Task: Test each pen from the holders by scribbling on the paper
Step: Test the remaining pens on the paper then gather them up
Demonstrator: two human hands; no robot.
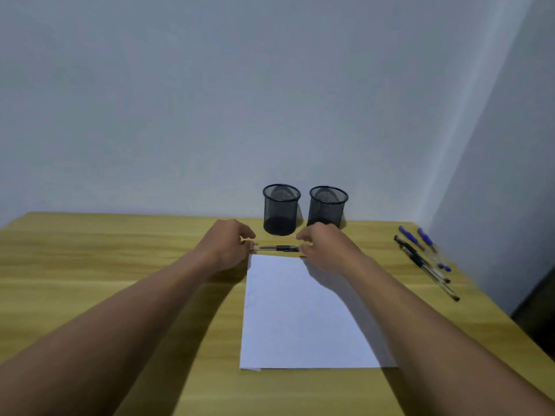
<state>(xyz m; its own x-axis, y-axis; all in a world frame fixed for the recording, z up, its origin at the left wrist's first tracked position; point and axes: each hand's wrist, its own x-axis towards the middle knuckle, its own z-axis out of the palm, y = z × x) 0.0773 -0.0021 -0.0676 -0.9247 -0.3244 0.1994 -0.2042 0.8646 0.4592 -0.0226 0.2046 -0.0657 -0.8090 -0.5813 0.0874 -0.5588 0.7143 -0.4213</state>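
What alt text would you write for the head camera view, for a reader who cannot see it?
A left hand and a right hand pinch opposite ends of a pen, held level beyond the far edge of a white paper on a wooden table. Behind stand two black mesh holders; more pens lie loose to the right.

Head camera looks forward and down, near table [90, 265].
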